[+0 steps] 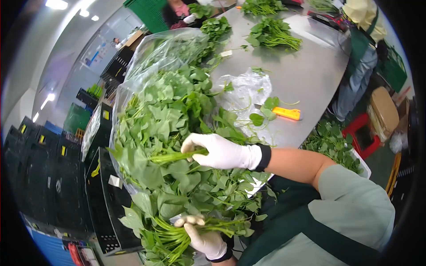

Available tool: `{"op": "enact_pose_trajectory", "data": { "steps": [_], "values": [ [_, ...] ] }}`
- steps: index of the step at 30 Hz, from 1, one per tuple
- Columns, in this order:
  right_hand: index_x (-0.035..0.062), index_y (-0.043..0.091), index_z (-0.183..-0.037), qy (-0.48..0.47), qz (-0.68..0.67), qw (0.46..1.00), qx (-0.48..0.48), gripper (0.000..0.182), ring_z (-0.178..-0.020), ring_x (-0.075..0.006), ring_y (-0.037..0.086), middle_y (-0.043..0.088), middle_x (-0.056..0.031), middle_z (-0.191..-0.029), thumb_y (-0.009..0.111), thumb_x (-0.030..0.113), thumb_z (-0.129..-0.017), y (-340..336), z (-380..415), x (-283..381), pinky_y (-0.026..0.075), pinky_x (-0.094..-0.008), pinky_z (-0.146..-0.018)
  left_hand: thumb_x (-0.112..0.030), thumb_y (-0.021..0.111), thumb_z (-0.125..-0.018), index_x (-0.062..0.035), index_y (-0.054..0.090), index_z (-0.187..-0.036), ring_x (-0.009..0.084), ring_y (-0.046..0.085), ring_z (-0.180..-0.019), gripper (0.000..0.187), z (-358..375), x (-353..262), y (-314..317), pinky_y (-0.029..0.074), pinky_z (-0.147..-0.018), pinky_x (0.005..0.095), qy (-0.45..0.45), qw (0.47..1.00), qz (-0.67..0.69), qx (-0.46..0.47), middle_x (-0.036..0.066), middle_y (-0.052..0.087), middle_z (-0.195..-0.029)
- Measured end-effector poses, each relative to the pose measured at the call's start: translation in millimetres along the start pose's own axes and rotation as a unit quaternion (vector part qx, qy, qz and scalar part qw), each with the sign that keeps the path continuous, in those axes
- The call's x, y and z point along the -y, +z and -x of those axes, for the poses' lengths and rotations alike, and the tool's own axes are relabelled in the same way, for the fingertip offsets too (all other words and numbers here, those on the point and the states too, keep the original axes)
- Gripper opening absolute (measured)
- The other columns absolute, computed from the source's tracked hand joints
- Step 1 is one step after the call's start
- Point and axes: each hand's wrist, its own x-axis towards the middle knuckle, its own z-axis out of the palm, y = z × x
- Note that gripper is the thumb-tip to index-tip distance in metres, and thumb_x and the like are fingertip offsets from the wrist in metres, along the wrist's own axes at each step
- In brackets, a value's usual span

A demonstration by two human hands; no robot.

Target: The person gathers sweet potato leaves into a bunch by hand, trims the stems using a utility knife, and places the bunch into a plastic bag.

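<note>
In white gloves with black cuffs, both my hands are over a large heap of leafy green stalks [164, 111]. My left hand [206, 241], low in the view, is closed around a bunch of leafy greens [173, 235], its cut stems fanning out past the fingers. Above it, my right hand [217, 150] is closed on a few green stems [171, 157] over the heap. A clear plastic bag [148, 48] lies around the heap's far side. Crumpled plastic [246, 88] with loose sprigs is beside it, near an orange utility knife [287, 113].
Bundles of greens [273, 34] lie farther along the metal table [310, 66]. Black crates [57, 181] are stacked at left. At upper right stands a person in a yellow top [359, 17], with another person [177, 9] at the far end. Below the table edge are more greens [328, 146] and a red stool [361, 135].
</note>
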Motion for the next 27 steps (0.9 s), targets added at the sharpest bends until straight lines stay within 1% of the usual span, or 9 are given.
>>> {"op": "enact_pose_trajectory", "data": {
  "steps": [4,7,10,13,16,19,22,25,27],
  "values": [
    [0.0062,0.060,-0.098,-0.072,0.061,0.995,0.013,0.020,-0.088,-0.0289,0.061,0.062,-0.0103,-0.088,0.061,0.003,-0.078,29.4,19.3,6.0,0.049,-0.0366,-0.079,-0.019,0.050,-0.100,-0.0067,0.050,-0.122,0.0086,0.052,-0.079,0.025,-19.3,2.3,34.6,0.046,-0.078,0.0248,-0.033,0.996,-0.005,-0.087,0.001,0.057,-0.105],
    [0.0118,0.062,-0.093,-0.177,0.150,0.969,0.081,0.015,-0.080,-0.0247,0.057,0.061,-0.0033,-0.087,0.066,0.008,-0.079,42.5,33.1,5.2,0.045,-0.0347,-0.071,-0.017,0.054,-0.098,-0.0054,0.051,-0.125,0.0097,0.055,-0.085,0.030,-37.3,16.5,30.2,0.047,-0.079,0.0247,-0.100,0.986,0.089,-0.095,0.004,0.060,-0.109],
    [0.0122,0.064,-0.087,-0.174,0.191,0.963,0.074,0.010,-0.074,-0.0229,0.056,0.061,-0.0015,-0.081,0.069,0.016,-0.080,43.7,41.3,8.2,0.045,-0.0341,-0.066,-0.017,0.055,-0.097,-0.0075,0.052,-0.125,0.0100,0.055,-0.085,0.029,-40.6,27.5,8.8,0.047,-0.079,0.0251,-0.159,0.972,0.165,-0.048,0.003,0.062,-0.107],
    [0.0082,0.065,-0.087,-0.095,0.156,0.983,0.024,0.007,-0.074,-0.0230,0.060,0.063,-0.0043,-0.083,0.066,0.015,-0.084,37.8,47.3,0.3,0.048,-0.0314,-0.067,-0.016,0.055,-0.097,-0.0081,0.051,-0.126,0.0099,0.053,-0.081,0.030,-33.7,30.4,6.4,0.047,-0.076,0.0256,-0.150,0.975,0.152,-0.058,0.004,0.061,-0.107],
    [0.0055,0.065,-0.089,0.174,-0.084,0.976,-0.099,0.005,-0.076,-0.0195,0.061,0.064,-0.0082,-0.085,0.063,0.009,-0.086,13.9,43.7,5.6,0.048,-0.0288,-0.072,-0.018,0.057,-0.097,-0.0078,0.046,-0.131,0.0106,0.050,-0.076,0.038,-33.3,25.4,8.3,0.046,-0.075,0.0278,-0.131,0.978,0.141,-0.078,0.005,0.060,-0.113],
    [0.0113,0.067,-0.089,0.030,0.341,0.937,-0.062,0.012,-0.095,-0.0265,0.057,0.064,-0.0066,-0.097,0.066,0.019,-0.080,-20.9,44.5,-16.6,0.045,-0.0386,-0.086,-0.017,0.057,-0.097,-0.0063,0.045,-0.133,0.0110,0.050,-0.077,0.040,-33.1,25.6,1.6,0.045,-0.075,0.0281,-0.138,0.977,0.149,-0.067,0.007,0.058,-0.119],
    [0.0117,0.067,-0.087,-0.009,0.368,0.929,-0.037,0.015,-0.102,-0.0282,0.055,0.064,-0.0061,-0.101,0.068,0.023,-0.077,-14.9,48.6,-7.1,0.043,-0.0411,-0.090,-0.015,0.055,-0.097,-0.0060,0.045,-0.132,0.0118,0.050,-0.078,0.038,-30.0,27.1,0.7,0.045,-0.076,0.0287,-0.149,0.977,0.144,-0.055,0.008,0.058,-0.119],
    [0.0090,0.066,-0.087,-0.019,0.226,0.973,0.048,0.021,-0.095,-0.0286,0.056,0.062,-0.0103,-0.096,0.069,0.028,-0.077,11.5,35.3,7.9,0.045,-0.0391,-0.084,-0.013,0.053,-0.097,-0.0057,0.044,-0.132,0.0124,0.050,-0.078,0.037,-25.2,31.8,1.1,0.045,-0.077,0.0292,-0.168,0.975,0.146,-0.016,0.008,0.058,-0.117],
    [0.0073,0.065,-0.087,-0.038,0.200,0.977,0.071,0.025,-0.090,-0.0291,0.057,0.060,-0.0114,-0.091,0.067,0.031,-0.078,29.4,26.1,15.2,0.046,-0.0398,-0.080,-0.012,0.052,-0.097,-0.0040,0.046,-0.128,0.0124,0.050,-0.079,0.033,-22.9,33.7,5.1,0.044,-0.076,0.0289,-0.167,0.975,0.145,0.014,0.005,0.057,-0.100]
  ]
}}
